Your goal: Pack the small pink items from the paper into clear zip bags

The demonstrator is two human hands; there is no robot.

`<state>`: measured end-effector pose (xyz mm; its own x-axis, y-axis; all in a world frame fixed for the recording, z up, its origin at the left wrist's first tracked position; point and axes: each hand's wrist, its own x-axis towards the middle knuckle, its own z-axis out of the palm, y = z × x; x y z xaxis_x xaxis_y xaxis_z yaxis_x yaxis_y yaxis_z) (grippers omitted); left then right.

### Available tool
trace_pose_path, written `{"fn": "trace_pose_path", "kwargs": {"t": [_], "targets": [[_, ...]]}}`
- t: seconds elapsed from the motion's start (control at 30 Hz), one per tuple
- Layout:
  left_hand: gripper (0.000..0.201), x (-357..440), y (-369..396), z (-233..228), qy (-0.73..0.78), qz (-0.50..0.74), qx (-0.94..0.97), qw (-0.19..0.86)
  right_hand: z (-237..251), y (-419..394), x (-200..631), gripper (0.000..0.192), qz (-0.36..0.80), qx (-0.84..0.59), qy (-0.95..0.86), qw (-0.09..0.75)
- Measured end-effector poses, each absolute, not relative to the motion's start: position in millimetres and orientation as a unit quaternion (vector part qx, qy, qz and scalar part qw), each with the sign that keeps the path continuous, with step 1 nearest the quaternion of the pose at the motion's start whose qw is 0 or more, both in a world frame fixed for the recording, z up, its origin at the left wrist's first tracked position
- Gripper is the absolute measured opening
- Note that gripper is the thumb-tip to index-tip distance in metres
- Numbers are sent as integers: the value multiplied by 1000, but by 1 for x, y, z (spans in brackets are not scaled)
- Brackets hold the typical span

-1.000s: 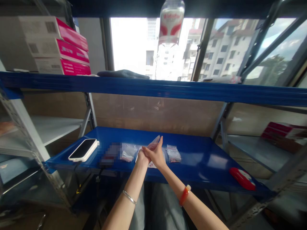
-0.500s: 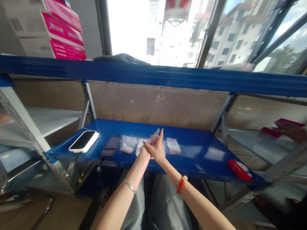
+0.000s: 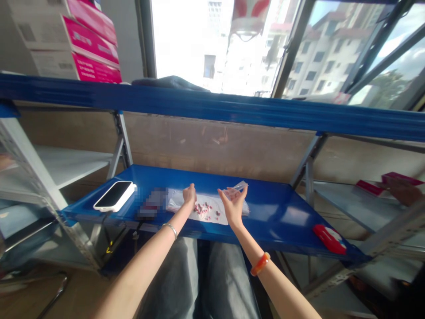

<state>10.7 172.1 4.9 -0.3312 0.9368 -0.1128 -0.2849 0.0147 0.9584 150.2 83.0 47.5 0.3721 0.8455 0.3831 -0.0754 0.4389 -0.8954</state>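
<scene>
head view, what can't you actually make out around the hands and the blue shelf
- Pixelated patch, head view: blurred out, beside the phone.
- Small pink pieces on the white sheet: too small to identify.
- Clear bag in the right hand: contents too small to see.
- Left hand: fingers curl away, so any hold is hidden.
- Pink boxes: cut off by the top edge.
</scene>
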Motion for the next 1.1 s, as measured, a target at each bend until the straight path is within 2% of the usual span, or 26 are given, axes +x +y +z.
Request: {"fn": "trace_pose_path", "kwargs": {"t": [0.2,0.37,0.6,0.87,1.0,1.1], "targets": [[44,20,187,-1,537,607,417,412,34,83,157,112,335,-435,-459,699],[45,23,196,-10,534,567,464,422,32,83,166,105,357,-442,-449,690],[45,24,190,-14,533,537,473,451,10,97,173,86,344,-472,-404,704],[48,18,186,-2,509,511,465,514,6,109,175,74,469,-452,-296,699],[47,17,183,5,506,544,453,492,16,104,174,63,520,-421,-294,683],[39,19,178,17,497,572,446,477,26,96,171,55,583,-384,-321,640]]}}
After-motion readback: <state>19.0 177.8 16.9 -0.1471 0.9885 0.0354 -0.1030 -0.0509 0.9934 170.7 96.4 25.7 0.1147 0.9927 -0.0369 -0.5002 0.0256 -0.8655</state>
